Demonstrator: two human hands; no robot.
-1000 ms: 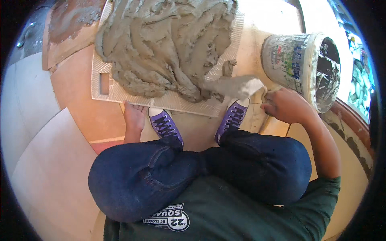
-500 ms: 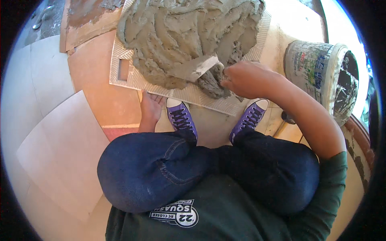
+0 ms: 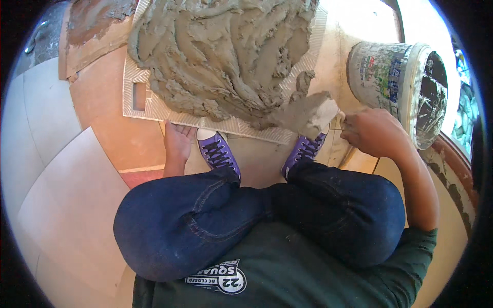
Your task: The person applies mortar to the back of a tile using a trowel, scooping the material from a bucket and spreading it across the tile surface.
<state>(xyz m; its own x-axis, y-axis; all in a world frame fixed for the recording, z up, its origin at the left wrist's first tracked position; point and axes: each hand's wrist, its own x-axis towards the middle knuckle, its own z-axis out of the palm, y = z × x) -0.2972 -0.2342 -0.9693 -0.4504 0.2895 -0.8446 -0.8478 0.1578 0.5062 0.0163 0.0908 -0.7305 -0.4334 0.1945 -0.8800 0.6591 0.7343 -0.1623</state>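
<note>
Grey mortar-loaded trowel [image 3: 308, 114] gripped in right hand [image 3: 372, 132], beside bucket [image 3: 398, 84].

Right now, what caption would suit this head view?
Squatting person's right hand lifts a mortar-laden trowel beside a bucket; left hand rests by the tile.

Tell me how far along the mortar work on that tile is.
Done: a thick heap of grey mortar lies on the ridged tile back. In hand: the right hand holds a loaded trowel at the heap's near edge; the left hand rests by the tile. Left: the heap is lumpy, the tile's edges bare.
</note>
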